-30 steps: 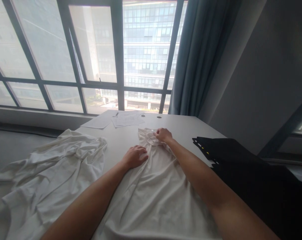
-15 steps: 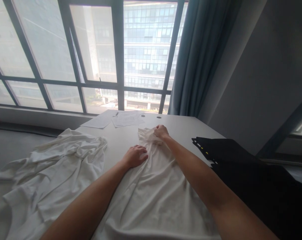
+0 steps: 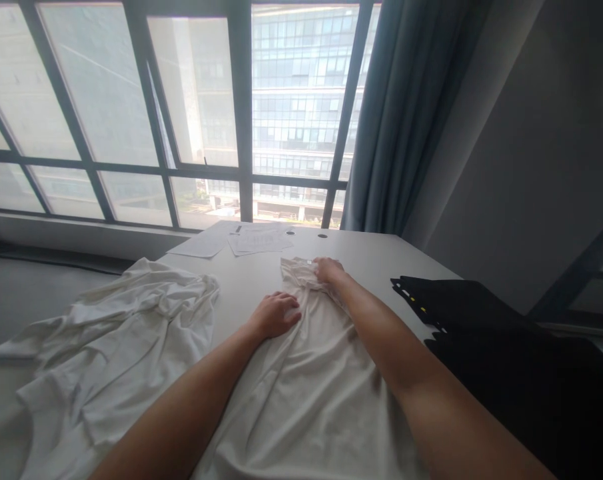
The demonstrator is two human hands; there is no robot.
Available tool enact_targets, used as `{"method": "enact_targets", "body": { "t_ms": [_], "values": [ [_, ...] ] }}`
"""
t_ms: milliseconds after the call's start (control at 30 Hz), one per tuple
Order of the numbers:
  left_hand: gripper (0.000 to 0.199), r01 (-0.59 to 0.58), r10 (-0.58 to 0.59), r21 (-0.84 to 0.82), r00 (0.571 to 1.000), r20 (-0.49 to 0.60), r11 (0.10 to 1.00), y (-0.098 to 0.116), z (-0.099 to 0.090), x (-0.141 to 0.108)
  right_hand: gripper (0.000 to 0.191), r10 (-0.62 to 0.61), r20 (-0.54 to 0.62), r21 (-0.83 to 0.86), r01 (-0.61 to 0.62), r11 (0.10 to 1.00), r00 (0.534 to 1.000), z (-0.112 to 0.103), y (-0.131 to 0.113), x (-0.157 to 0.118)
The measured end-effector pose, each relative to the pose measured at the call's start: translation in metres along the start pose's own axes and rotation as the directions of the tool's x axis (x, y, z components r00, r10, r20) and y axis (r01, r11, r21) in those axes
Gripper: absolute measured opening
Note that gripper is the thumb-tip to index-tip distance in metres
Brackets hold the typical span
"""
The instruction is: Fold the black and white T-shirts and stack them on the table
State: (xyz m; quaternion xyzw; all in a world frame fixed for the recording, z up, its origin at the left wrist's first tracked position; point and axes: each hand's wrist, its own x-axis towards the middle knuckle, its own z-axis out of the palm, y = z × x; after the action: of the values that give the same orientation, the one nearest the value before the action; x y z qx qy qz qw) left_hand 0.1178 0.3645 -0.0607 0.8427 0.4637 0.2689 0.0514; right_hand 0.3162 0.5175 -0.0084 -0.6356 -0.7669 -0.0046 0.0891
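A white cloth garment lies lengthwise on the white table, wrinkled, its narrow gathered end away from me. My left hand rests on its left edge, fingers bent and close together; whether they pinch the fabric cannot be made out. Near the far end my right hand is closed on the gathered cloth, fingertips partly hidden. A small pale tag shows beside the right fingers.
Another crumpled white garment lies at the left. Black fabric pieces with small yellow marks are stacked at the right. Papers lie at the table's far end, before the window and a blue-grey curtain.
The view has shifted slightly, moving everything a little to the right. My right hand has lowered and flattened somewhat over the cloth's far end. My left hand stays at the left edge.
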Motion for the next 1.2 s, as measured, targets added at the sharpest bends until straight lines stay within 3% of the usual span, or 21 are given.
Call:
{"method": "enact_targets", "body": {
  "t_ms": [167, 300, 467, 567, 667, 833, 1000, 1200],
  "values": [
    [0.023, 0.002, -0.002, 0.003, 1.000, -0.001, 1.000, 0.000, 0.000, 0.000, 0.022, 0.022, -0.009, 0.045, -0.021, 0.999, 1.000, 0.003, 0.010, 0.015],
    [0.024, -0.002, 0.002, -0.002, 1.000, -0.005, 1.000, -0.001, 0.001, 0.001, 0.032, 0.042, -0.149, 0.081, -0.030, 0.996, 0.988, 0.000, 0.017, 0.019],
    [0.024, -0.033, 0.033, -0.009, 0.999, -0.035, 0.999, -0.003, 0.003, 0.001, 0.044, -0.048, -0.023, 0.057, 0.049, 0.997, 0.999, 0.003, 0.016, 0.004],
    [0.022, -0.038, 0.038, -0.009, 0.999, -0.021, 0.999, -0.003, 0.003, 0.001, 0.044, -0.075, -0.013, 0.004, 0.075, 0.997, 0.997, 0.011, 0.006, -0.017],
    [0.022, -0.042, 0.042, -0.017, 0.999, -0.018, 0.999, -0.002, 0.002, 0.001, 0.047, -0.162, 0.083, -0.037, 0.166, 0.985, 0.983, 0.020, -0.008, -0.040],
    [0.022, -0.033, 0.033, -0.017, 0.999, -0.019, 0.999, -0.001, 0.002, 0.001, 0.064, -0.246, 0.236, 0.089, 0.231, 0.969, 0.940, 0.029, -0.026, -0.058],
    [0.020, -0.055, 0.053, -0.036, 0.998, -0.032, 0.998, -0.002, 0.003, 0.001, 0.068, -0.143, 0.133, 0.097, 0.131, 0.987, 0.981, 0.031, -0.016, -0.055],
    [0.023, -0.021, 0.017, -0.093, 0.999, -0.046, 0.995, -0.003, 0.004, 0.002, 0.073, -0.082, 0.232, 0.077, 0.066, 0.995, 0.969, 0.037, -0.005, -0.046]
  ]
}}
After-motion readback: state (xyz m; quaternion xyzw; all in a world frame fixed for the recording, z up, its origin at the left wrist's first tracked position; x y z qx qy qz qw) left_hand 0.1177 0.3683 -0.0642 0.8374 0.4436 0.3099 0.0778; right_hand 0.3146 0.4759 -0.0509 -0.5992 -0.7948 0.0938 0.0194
